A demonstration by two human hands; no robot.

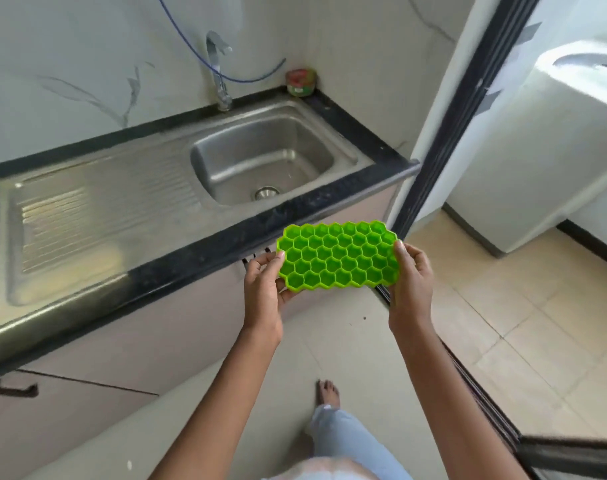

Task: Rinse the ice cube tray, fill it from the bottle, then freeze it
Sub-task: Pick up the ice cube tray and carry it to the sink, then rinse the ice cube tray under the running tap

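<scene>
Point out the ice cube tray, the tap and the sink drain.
ice cube tray (336, 259), head view, middle honeycomb cells.
tap (221, 88), head view, lower stem.
sink drain (267, 192), head view, metal strainer.

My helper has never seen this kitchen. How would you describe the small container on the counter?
Find the steel sink set in the black counter. Go to the counter's back corner, right of the tap. The small round container there is red and green, the only colourful thing on that counter.
</scene>
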